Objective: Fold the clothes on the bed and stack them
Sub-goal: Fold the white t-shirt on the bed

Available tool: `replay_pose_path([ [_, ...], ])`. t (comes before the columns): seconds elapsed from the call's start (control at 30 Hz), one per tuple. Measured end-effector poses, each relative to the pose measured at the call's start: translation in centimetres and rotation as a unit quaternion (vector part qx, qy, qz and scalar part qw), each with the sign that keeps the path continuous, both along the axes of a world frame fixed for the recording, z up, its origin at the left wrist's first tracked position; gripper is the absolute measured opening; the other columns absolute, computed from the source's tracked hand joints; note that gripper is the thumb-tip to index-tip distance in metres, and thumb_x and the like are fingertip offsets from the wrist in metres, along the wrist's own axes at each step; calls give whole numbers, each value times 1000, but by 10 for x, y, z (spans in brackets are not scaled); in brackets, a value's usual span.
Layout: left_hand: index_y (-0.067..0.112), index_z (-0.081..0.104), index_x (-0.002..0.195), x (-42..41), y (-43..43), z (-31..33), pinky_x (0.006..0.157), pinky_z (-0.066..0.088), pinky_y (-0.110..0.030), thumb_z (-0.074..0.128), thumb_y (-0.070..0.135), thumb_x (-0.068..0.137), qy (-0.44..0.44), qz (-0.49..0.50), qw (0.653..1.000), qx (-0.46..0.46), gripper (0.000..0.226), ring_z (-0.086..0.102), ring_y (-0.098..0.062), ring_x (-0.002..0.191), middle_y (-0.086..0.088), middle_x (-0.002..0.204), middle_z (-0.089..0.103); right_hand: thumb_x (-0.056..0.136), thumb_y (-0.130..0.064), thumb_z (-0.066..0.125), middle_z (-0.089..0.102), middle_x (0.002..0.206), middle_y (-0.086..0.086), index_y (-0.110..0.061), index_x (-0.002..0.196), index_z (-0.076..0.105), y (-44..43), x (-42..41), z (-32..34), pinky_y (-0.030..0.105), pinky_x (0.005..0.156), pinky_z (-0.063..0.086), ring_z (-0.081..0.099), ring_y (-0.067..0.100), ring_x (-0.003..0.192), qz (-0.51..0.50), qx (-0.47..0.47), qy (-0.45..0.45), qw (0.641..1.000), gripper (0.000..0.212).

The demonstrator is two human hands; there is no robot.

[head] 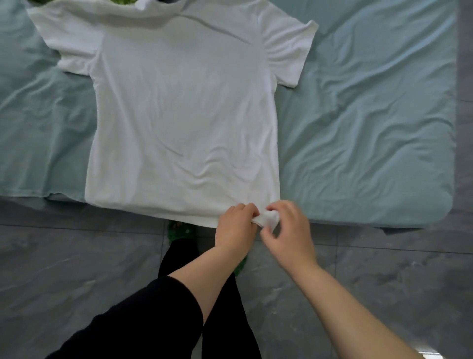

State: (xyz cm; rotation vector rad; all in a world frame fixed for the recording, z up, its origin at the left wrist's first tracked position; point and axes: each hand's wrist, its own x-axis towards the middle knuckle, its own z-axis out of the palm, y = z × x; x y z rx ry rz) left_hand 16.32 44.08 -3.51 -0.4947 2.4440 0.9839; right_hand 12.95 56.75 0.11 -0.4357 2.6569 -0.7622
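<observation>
A white T-shirt (179, 110) lies flat on the pale green bed (371, 128), collar away from me and hem hanging over the near edge. Both sleeves are spread out to the sides. My left hand (236, 228) pinches the hem at its bottom right corner. Right beside it, my right hand (289, 230) curls its fingers round the same bunched corner of cloth. The two hands almost touch.
A bit of green cloth (122, 2) and something dark (166, 1) peek out beyond the shirt's collar at the top edge. Grey tiled floor (76, 256) runs below and to the right of the bed. My dark trouser legs and green slippers (181, 230) stand at the bed's edge.
</observation>
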Motion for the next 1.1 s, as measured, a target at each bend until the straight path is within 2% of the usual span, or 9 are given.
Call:
replay_pose_path([
  [0.1,15,61,107,-2,2,3,79,48,-39,46,13,89,3,17,1000,-19,24,57,-23,90,-2,97,63,80,-11,60,47,141,-2,-22,146,34,-12,12,-9,35,113,27,41,16,131,158,109,-53,980,72],
  [0.17,17,61,103,-2,0,5,76,49,-40,46,14,89,10,26,1000,-8,21,58,-23,86,-1,92,64,89,-8,51,55,134,3,-24,149,29,-19,5,-12,37,105,37,50,23,122,115,112,-86,983,66],
  [0.27,20,59,99,2,-11,6,69,46,-37,51,18,88,27,15,999,-26,14,57,-22,79,2,85,62,93,-12,44,67,110,13,-25,133,50,-28,-14,-12,42,80,49,60,35,101,71,124,-102,984,42],
  [0.37,21,57,98,5,-34,5,65,34,-32,53,17,87,30,8,997,-72,13,53,-21,79,5,83,52,91,-11,46,70,102,5,-19,109,66,-28,-29,-5,37,74,46,61,29,95,109,107,-74,985,28],
  [0.5,22,61,96,15,-87,6,69,38,-33,56,16,85,1,45,994,-102,13,54,-26,83,-2,92,54,88,-9,48,69,92,2,-17,89,66,-15,-48,3,32,64,37,61,26,86,110,103,-79,985,20],
  [0.63,23,58,93,42,-158,21,68,39,-34,55,12,83,-49,67,988,-133,15,55,-29,87,0,95,47,86,-7,52,71,91,6,-17,86,68,-6,-62,8,35,65,42,62,33,85,65,96,-86,990,19],
  [0.83,25,64,79,87,-250,51,64,39,-32,62,12,82,-91,137,970,-178,13,53,-24,76,-5,88,67,82,1,53,71,86,6,-18,83,71,-7,-88,2,28,65,37,61,26,83,5,75,-159,984,26],
  [1.03,22,76,80,106,-275,76,67,39,-27,59,3,83,-124,107,983,-79,25,63,-15,81,2,79,70,79,10,49,69,89,7,-6,94,74,-8,-90,8,26,73,40,57,13,87,133,127,-276,943,33],
  [1.1,21,77,83,110,-276,85,68,42,-26,58,2,82,-153,81,983,-66,27,64,-12,82,4,81,72,79,8,49,65,82,0,-10,93,74,-3,-86,16,20,67,41,56,12,82,152,148,-288,934,34],
])
